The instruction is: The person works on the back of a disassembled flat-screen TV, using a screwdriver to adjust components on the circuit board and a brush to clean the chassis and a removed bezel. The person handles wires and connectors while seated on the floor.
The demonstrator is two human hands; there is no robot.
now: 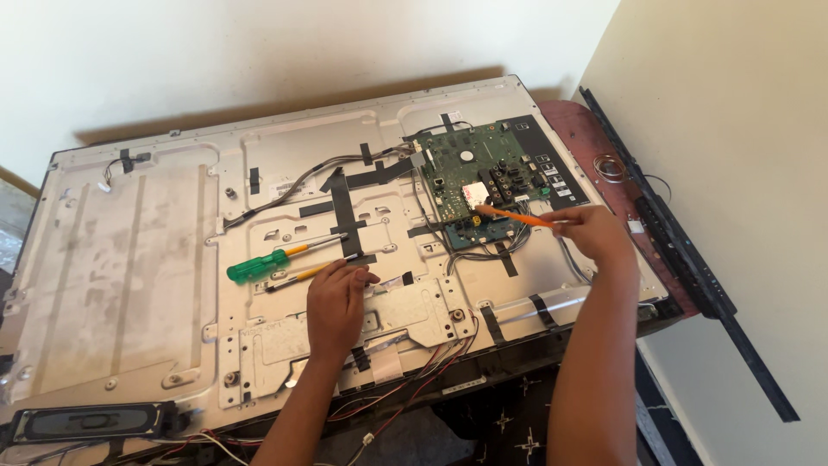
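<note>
The right hand [595, 231] is pinching an orange pencil-like tool [515, 217] between closed fingers, its tip lying over the lower part of the green circuit board [474, 177]; whether the tip is actually touching the board is hard to tell from here. The left hand [336, 298] is resting on the metal back panel [138, 259] of an opened television, fingers curled down onto a thin yellow-handled tool [297, 276], apparently closing on it. A green-handled screwdriver [267, 263] is lying just above that hand. A black speaker bar [86, 423] is sitting at the panel's lower left corner.
</note>
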